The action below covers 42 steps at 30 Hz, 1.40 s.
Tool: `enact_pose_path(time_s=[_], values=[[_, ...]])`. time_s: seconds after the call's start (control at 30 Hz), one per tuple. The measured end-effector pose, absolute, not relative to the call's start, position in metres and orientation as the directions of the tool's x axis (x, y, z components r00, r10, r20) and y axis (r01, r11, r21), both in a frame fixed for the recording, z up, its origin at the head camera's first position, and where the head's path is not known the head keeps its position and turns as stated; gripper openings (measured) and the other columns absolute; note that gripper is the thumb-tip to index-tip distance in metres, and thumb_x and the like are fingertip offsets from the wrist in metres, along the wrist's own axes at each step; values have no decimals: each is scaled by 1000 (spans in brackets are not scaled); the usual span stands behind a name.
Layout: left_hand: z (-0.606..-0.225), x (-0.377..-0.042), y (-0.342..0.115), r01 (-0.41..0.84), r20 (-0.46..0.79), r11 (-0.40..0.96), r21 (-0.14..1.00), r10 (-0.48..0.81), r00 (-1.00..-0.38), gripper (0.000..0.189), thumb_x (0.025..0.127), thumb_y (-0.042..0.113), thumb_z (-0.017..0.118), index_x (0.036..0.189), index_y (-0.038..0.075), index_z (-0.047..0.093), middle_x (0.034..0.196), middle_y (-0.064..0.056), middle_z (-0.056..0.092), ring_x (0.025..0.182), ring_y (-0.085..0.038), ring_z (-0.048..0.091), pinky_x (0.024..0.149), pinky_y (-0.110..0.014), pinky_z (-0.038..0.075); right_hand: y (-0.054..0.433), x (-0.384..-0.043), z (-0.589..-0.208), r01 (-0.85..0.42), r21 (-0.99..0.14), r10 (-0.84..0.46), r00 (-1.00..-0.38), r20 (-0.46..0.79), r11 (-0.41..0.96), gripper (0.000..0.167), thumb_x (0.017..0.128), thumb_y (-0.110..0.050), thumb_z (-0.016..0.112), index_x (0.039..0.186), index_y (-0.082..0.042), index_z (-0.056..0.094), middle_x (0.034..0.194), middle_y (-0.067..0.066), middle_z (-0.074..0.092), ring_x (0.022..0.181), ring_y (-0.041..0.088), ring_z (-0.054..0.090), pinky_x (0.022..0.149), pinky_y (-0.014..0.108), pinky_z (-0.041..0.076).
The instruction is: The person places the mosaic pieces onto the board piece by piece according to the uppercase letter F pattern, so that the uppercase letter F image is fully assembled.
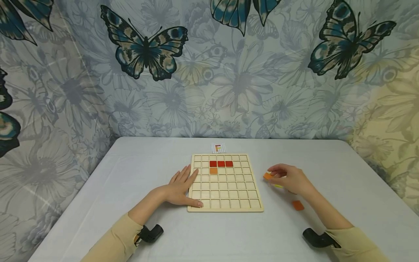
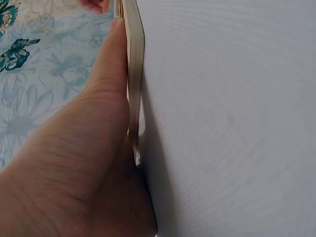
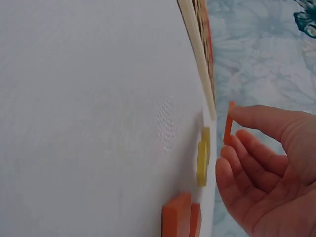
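A wooden grid board (image 1: 229, 185) lies on the white table. Three red square tiles (image 1: 221, 164) sit side by side in one of its upper rows, and an orange tile (image 1: 213, 170) fills the cell under the leftmost red one. My left hand (image 1: 179, 187) rests on the board's left edge with fingers spread; in the left wrist view its thumb (image 2: 111, 54) lies along the edge. To the right of the board, my right hand (image 1: 291, 178) pinches an orange square tile (image 3: 229, 122) between thumb and fingers, above the table.
Yellow tiles (image 3: 202, 163) lie below the right hand, partly hidden by it in the head view. Orange tiles (image 3: 177, 217) lie nearer the right wrist. A small printed pattern card (image 1: 218, 148) lies behind the board. Butterfly-print cloth (image 1: 242, 91) hangs behind the table.
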<state>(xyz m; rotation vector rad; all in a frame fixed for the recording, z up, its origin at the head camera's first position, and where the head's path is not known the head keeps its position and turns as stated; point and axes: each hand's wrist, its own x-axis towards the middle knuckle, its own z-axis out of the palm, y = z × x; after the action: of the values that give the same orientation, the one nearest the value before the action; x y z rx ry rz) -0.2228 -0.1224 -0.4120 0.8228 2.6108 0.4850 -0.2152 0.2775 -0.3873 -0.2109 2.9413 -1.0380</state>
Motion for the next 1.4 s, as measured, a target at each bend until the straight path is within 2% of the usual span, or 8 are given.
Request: enact_pose_path(time_s=[0.1, 0.57, 0.93, 1.4], values=[[-410, -222, -122, 474, -244, 779, 411, 595, -766, 117, 81, 71, 62, 157, 9, -3, 160, -19, -16, 147, -31, -16, 116, -51, -6, 270, -217, -387, -138, -640, -153, -988, 31, 756, 37, 83, -23, 78, 114, -4, 69, 95, 1, 67, 90, 20, 60, 75, 33, 48], [-416, -224, -124, 484, -225, 762, 431, 610, -760, 120, 79, 76, 59, 157, 8, -3, 160, -19, -17, 146, -31, -17, 115, -51, -7, 231, -224, -387, -188, -684, -229, -973, 31, 705, 36, 82, -24, 80, 111, -6, 70, 90, -1, 67, 87, 18, 60, 70, 31, 48], [-411, -223, -122, 475, -242, 783, 402, 591, -769, 116, 81, 70, 62, 158, 10, -2, 160, -19, -15, 147, -30, -15, 116, -52, -5, 208, -227, -390, -212, -700, -264, -964, 34, 682, 31, 80, -16, 80, 108, -7, 70, 90, -1, 66, 86, 16, 59, 76, 33, 48], [-411, -222, -122, 477, -244, 784, 397, 592, -768, 116, 81, 71, 61, 158, 11, -3, 160, -18, -16, 147, -30, -16, 115, -52, -5, 174, -236, -393, -300, -693, -354, -933, 68, 656, 24, 79, -12, 81, 100, -10, 70, 87, -3, 65, 79, 14, 58, 70, 30, 48]])
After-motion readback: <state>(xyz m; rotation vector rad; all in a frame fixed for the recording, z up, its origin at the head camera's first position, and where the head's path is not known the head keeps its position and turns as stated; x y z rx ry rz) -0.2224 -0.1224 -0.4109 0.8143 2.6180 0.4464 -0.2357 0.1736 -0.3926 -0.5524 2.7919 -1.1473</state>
